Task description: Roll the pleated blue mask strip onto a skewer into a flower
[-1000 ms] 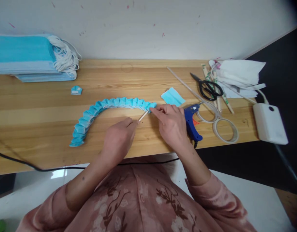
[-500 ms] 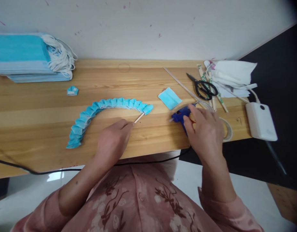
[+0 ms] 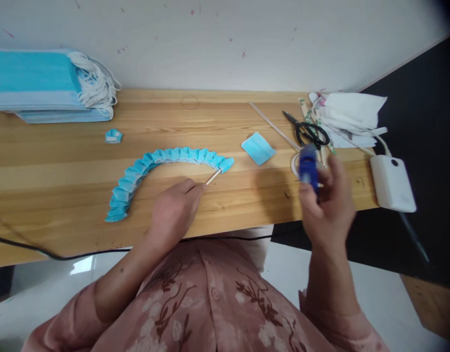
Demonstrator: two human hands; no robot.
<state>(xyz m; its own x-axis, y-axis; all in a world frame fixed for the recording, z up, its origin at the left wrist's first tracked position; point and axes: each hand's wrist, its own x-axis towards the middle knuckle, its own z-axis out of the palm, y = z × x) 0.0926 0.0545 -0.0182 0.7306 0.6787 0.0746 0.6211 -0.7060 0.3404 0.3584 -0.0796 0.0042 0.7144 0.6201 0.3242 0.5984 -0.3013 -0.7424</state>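
Note:
My left hand (image 3: 179, 204) is closed round a thin wooden stick (image 3: 213, 176). The stick's far tip touches the right end of a curved, pleated blue strip (image 3: 166, 156) lying on the table. My right hand (image 3: 329, 205) grips a blue glue gun (image 3: 308, 168), lifted above the tabletop and slightly blurred. Up and to the left of that hand, a blue square piece (image 3: 258, 148) lies flat. A clear glue stick (image 3: 274, 126) rests beyond it, near black-handled scissors (image 3: 311, 134).
At the back left lies a stack of blue face masks (image 3: 34, 73). A small folded blue piece (image 3: 114, 136) sits before it. To the right are white sheets (image 3: 351, 110) and a white power bank (image 3: 393, 183). A black cord (image 3: 63, 256) runs along the front edge.
My right hand has picked up the glue gun from the table and raised it, turning it and shifting slightly right. My left hand has kept its hold on the stick.

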